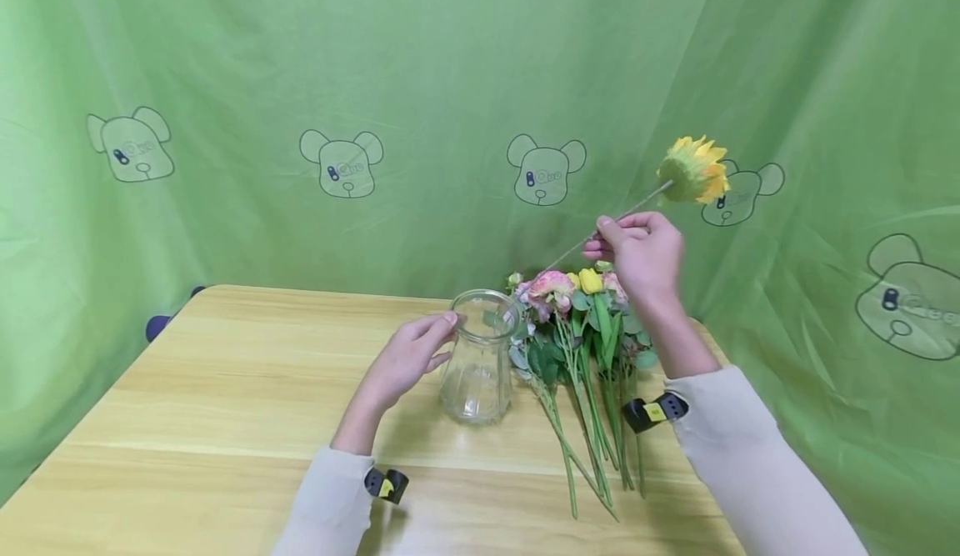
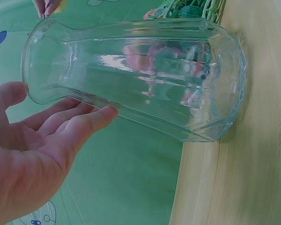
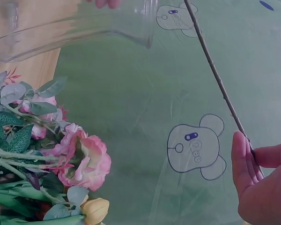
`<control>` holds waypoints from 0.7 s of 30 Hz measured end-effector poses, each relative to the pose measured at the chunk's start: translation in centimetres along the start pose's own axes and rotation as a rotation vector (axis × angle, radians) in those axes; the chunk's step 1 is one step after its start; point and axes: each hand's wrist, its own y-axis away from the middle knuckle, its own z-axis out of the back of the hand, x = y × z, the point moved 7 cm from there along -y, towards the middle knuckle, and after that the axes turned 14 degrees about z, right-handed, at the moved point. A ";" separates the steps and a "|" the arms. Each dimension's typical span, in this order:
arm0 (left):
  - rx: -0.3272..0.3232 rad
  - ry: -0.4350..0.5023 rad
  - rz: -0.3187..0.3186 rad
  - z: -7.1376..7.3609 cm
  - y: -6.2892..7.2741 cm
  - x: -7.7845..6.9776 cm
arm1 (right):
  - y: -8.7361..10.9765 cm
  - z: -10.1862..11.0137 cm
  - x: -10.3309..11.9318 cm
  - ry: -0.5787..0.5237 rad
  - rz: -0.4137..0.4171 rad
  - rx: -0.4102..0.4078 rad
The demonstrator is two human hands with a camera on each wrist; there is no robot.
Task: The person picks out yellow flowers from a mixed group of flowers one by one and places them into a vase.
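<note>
A clear glass vase (image 1: pixel 476 373) stands upright on the table. My left hand (image 1: pixel 411 351) is at its left side; the left wrist view shows the thumb by the rim and nearly straight fingers (image 2: pixel 91 123) along the neck. Up to the right, my right hand (image 1: pixel 643 249) pinches the thin stem (image 3: pixel 220 84) of a yellow sunflower (image 1: pixel 696 171) between thumb and fingers. The bloom points up and right, while the stem slants down left toward the vase mouth, its lower end overlapping the other blooms in the head view.
Right of the vase lies a bunch of flowers: pink blooms (image 1: pixel 551 288), yellow tulips (image 1: pixel 590 280) and green leaves, their stems (image 1: pixel 592 448) toward the near edge. The wooden table (image 1: pixel 247 389) has green curtain (image 1: pixel 442 81) behind and beside it.
</note>
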 end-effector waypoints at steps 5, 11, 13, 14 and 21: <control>0.006 0.005 -0.001 0.0 0.0 0.0 | 0.3 -0.8 0.3 0.065 0.045 0.009; -0.002 0.003 0.006 0.0 0.2 0.0 | 1.3 -2.4 0.2 0.132 0.081 0.082; -0.004 0.003 0.012 0.0 0.3 0.0 | 1.6 -3.1 0.1 0.159 0.104 0.106; -0.005 0.003 0.016 0.0 0.3 0.0 | 1.8 -3.4 0.1 0.171 0.117 0.118; 0.005 0.013 0.008 0.1 0.3 -0.2 | 2.9 -5.7 0.7 0.242 0.238 0.181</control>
